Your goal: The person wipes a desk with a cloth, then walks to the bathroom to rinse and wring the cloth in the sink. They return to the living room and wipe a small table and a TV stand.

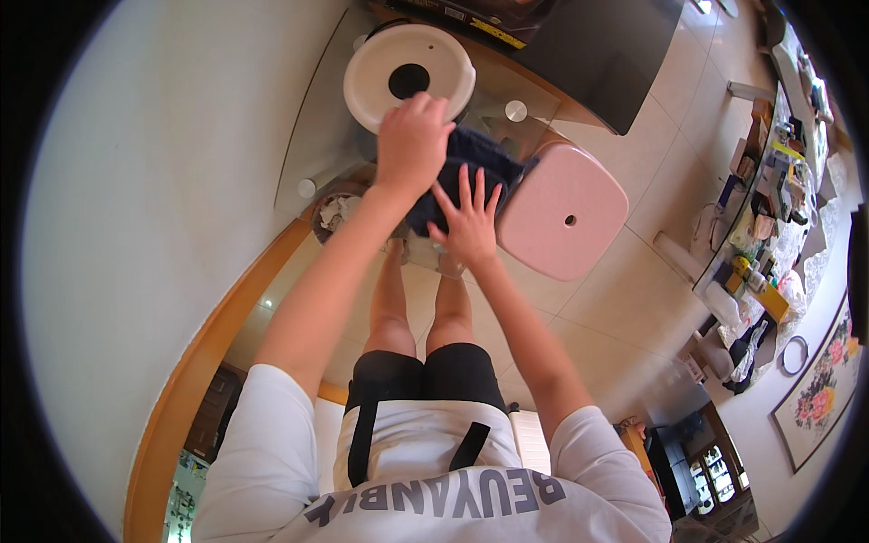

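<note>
My left hand (pixel 413 146) is curled over the upper left part of a dark navy cloth item (pixel 475 146), thumb at its edge; its fingertips are hidden. My right hand (pixel 472 220) lies palm down on the same cloth, fingers spread. The cloth rests on a glass tabletop (pixel 305 146). Just beyond my left hand is a round cream-coloured appliance or lid (pixel 366 75) with a black centre. A pink plastic stool (pixel 563 203) stands at the right, beside the cloth.
Beyond the glass is a dark glossy surface (pixel 584 61) with a printed box (pixel 502 30). A bin with crumpled paper (pixel 334 212) stands under the glass at the left. A wall (pixel 156 136) runs along the left; a cluttered table (pixel 767 197) stands far right.
</note>
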`<state>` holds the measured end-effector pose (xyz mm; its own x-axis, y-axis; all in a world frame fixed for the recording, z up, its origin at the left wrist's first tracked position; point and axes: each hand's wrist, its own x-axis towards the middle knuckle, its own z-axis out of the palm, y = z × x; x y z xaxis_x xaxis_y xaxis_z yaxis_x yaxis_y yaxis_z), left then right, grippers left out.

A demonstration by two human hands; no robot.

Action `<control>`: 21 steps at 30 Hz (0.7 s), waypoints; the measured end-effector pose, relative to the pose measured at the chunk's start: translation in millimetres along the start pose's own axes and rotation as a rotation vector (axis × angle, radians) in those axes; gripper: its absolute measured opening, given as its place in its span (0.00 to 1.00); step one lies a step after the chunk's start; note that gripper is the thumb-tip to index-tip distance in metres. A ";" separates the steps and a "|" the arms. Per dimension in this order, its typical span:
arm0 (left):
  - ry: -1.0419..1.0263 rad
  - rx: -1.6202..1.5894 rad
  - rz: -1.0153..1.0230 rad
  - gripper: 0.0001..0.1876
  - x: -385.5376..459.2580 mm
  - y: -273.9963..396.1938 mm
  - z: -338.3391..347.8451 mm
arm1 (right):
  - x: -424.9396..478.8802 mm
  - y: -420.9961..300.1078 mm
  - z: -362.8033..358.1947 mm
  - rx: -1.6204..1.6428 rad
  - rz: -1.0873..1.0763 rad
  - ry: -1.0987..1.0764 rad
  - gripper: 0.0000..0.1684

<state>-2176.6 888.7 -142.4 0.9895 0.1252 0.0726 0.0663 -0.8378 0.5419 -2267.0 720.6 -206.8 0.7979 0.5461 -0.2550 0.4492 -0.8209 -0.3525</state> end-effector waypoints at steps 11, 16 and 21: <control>0.068 -0.552 -0.285 0.13 44.2 -31.8 -97.6 | 137.0 8.9 -25.2 0.039 0.121 0.302 0.47; -0.027 -0.513 -0.299 0.14 31.6 -36.7 -97.9 | 10.8 -61.4 9.5 0.165 -0.031 -0.084 0.53; -0.055 -0.458 -0.332 0.15 24.8 -25.5 -113.2 | -47.7 -78.2 34.3 0.190 -0.163 -0.183 0.45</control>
<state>-2168.3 973.3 -59.6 0.9312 0.3043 -0.2008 0.3245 -0.4409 0.8368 -2354.0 764.4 -197.9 0.6280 0.7033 -0.3333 0.4683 -0.6835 -0.5599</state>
